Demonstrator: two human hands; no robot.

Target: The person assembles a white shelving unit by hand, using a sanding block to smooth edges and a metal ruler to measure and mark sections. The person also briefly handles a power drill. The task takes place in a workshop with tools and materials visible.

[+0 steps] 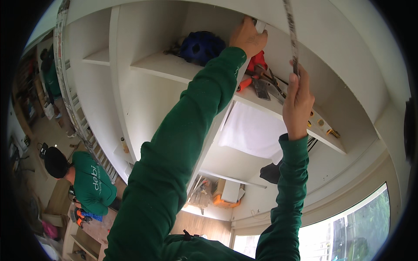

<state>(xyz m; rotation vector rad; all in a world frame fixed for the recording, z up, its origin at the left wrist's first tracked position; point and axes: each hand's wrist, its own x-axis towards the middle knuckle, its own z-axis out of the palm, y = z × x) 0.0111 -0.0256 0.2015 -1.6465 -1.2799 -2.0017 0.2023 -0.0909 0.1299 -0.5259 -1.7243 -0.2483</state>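
My left hand is raised to the top of a white upright divider between two cupboard bays. Its fingers are curled, and what they grip there is hidden. Lower and to the right, my right hand is closed round the bottom end of a narrow, grey, speckled strip that runs up past the top of the view. Behind my hands, a shelf carries a red cloth-like item, an orange-handled tool and several metal hand tools. A dark blue bag-like bundle lies in the bay left of my left hand.
A paint-marked ladder stands at the left. Beyond it, a co-worker in a green shirt bends over a bench, and another person is farther back. A yellow-ended tool lies on the right shelf. A window is at lower right.
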